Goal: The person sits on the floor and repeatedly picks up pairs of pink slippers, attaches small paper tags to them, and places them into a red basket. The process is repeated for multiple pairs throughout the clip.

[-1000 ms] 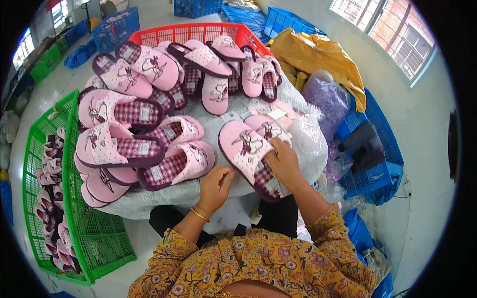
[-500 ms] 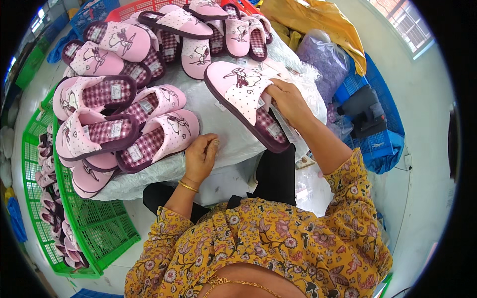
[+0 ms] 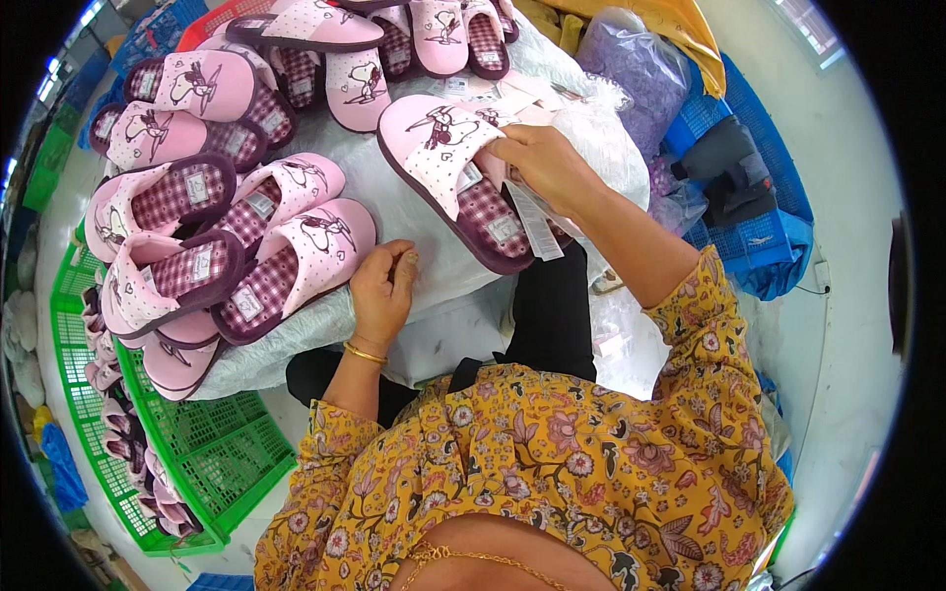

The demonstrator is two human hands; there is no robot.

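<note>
My right hand is closed round the inner edge of a pink slipper with a dark plum sole and checked insole, held tilted above the plastic-wrapped work surface. Part of another pink upper shows behind it, so it looks like a pair. A white paper tag hangs below my fingers. Near the front edge my left hand is curled with thumb against fingers; whatever it may hold is hidden. Just left of it lies a stack of matching slippers, soles and uppers overlapping.
More slippers are heaped at the back left. A green crate with slippers stands low on the left. Beyond the surface on the right are a clear bag of purple stuff, a yellow sheet and a blue crate holding dark pieces.
The held slipper has turned slightly, and the white tag and a second upper now show more. The view has shifted a little. My left hand stays curled near the edge.
</note>
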